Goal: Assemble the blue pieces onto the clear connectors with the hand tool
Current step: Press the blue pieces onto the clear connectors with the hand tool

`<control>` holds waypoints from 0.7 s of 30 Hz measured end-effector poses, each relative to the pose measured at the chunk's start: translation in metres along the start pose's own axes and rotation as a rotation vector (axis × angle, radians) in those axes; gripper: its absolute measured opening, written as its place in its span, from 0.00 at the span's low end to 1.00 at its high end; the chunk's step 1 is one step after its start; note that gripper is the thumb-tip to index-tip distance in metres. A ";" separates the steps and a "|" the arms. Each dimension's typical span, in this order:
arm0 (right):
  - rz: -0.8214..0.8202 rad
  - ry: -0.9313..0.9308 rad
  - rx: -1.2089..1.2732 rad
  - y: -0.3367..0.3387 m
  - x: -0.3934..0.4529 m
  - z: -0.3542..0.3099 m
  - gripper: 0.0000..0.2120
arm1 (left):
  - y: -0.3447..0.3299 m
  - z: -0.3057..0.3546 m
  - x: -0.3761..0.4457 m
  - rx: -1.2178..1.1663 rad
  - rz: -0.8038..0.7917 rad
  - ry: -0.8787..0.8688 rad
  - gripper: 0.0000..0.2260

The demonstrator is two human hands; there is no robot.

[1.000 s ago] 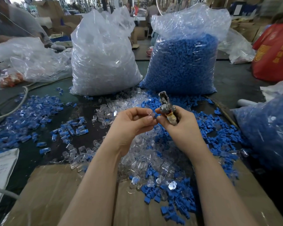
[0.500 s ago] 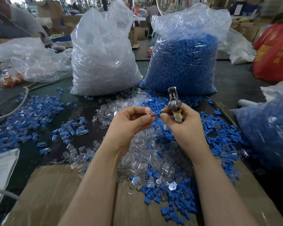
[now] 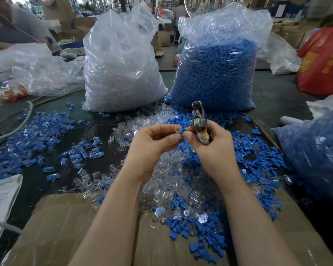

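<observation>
Two hands met above the middle of the tabletop (image 3: 273, 93). The left hand (image 3: 154, 144) pinched a clear connector (image 3: 176, 129) between thumb and forefinger. The right hand (image 3: 210, 144) curled round the hand tool (image 3: 199, 120), whose metal head stood upright above the knuckles, while its thumb and forefinger pinched a blue piece (image 3: 182, 130) touching the connector. Loose clear and blue parts (image 3: 181, 189) lay heaped beneath the hands. Toward the far edge stood a bag of clear connectors (image 3: 121, 73) and, just beside it, a bag of blue pieces (image 3: 215, 77). Assembled pieces (image 3: 37, 135) lay scattered toward the left edge, and cardboard (image 3: 56, 227) covered the near edge.
</observation>
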State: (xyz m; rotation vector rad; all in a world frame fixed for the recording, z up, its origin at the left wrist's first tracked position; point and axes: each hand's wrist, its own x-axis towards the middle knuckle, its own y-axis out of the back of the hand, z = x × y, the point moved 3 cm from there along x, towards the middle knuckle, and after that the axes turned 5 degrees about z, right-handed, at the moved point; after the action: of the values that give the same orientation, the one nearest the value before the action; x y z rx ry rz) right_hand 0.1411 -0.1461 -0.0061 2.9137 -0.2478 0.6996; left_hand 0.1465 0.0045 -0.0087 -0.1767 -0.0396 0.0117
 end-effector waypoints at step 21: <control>0.020 0.001 -0.116 0.001 0.001 0.003 0.12 | -0.004 0.004 -0.002 0.123 0.077 -0.081 0.08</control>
State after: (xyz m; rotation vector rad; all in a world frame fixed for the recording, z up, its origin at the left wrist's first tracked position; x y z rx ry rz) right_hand 0.1427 -0.1473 -0.0082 2.8046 -0.3068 0.6662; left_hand 0.1444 0.0010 -0.0041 -0.0545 -0.1125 0.0977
